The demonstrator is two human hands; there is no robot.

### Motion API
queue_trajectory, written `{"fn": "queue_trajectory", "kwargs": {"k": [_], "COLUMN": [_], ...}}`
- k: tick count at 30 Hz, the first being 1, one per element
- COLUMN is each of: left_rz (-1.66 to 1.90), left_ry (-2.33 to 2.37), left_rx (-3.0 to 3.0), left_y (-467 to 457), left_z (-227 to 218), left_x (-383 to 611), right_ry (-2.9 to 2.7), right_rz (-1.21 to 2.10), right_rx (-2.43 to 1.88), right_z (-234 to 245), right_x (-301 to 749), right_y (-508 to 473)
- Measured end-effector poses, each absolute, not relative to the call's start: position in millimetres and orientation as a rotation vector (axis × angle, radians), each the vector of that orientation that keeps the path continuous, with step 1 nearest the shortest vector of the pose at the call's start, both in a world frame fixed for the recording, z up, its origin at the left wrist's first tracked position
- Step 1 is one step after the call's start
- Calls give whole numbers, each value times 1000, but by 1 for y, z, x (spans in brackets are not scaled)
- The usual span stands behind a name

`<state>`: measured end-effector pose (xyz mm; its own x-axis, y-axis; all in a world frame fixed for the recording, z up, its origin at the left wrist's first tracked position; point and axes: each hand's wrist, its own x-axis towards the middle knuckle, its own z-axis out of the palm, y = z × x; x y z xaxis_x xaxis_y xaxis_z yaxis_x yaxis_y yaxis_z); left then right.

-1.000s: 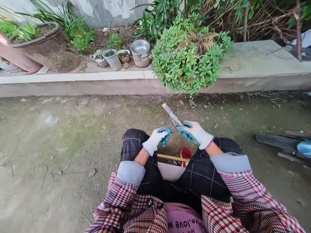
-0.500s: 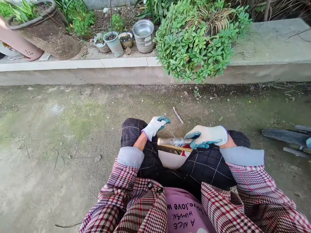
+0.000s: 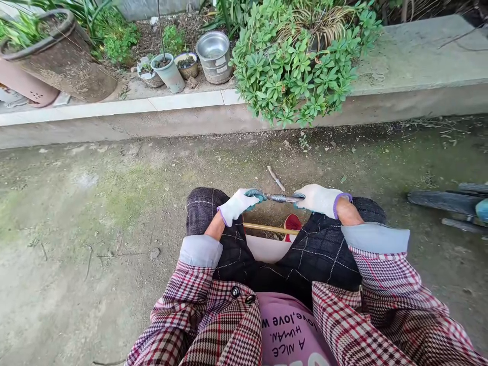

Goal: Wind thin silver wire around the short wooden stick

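Observation:
A short brownish rod with silvery wire wound round its middle is held level in front of my knees. My left hand, in a white glove with blue-green coated fingers, is closed round the rod's left end. At the other end, my right hand, gloved the same way, is closed on it. Only the wire-wound middle shows between them; both ends are hidden in the gloves. Below, a thin yellowish stick lies across the gap between my legs, with a red and white object beside it.
A broken piece of twig lies on the mossy ground ahead. Beyond runs a low ledge with a metal pot, small plant pots, a large planter and a leafy bush. A dark wheel-like object stands at the right.
The rod has moved up and forward, off the yellowish stick. My left hand, apart from the rod before with a thin strand between, is now closed on its left end.

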<state>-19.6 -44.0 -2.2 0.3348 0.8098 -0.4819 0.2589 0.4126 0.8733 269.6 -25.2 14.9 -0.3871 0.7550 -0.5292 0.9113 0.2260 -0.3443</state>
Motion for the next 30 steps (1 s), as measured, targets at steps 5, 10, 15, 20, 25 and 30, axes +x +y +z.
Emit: {"fn": "queue_trajectory", "kwargs": {"k": [5, 10, 15, 20, 25, 30], "left_rz": [696, 823, 881, 959, 919, 983], "left_ry": [1042, 1026, 1028, 1010, 969, 929], "left_rx": [1005, 940, 958, 984, 992, 1069], "left_y": [-45, -52, -65, -75, -91, -102], "left_z": [6, 21, 37, 53, 70, 83], "left_x": [-23, -17, -6, -3, -3, -2], "right_ry": [2309, 2378, 2405, 2042, 1855, 1938], "right_rz": [-912, -983, -1256, -2146, -2504, -2497], "right_rx": [1704, 1910, 2101, 2181, 2044, 1922], "right_z": [22, 36, 47, 56, 71, 85], "right_x": [277, 272, 262, 263, 260, 254], "right_y": [-28, -29, -33, -45, -53, -57]}}
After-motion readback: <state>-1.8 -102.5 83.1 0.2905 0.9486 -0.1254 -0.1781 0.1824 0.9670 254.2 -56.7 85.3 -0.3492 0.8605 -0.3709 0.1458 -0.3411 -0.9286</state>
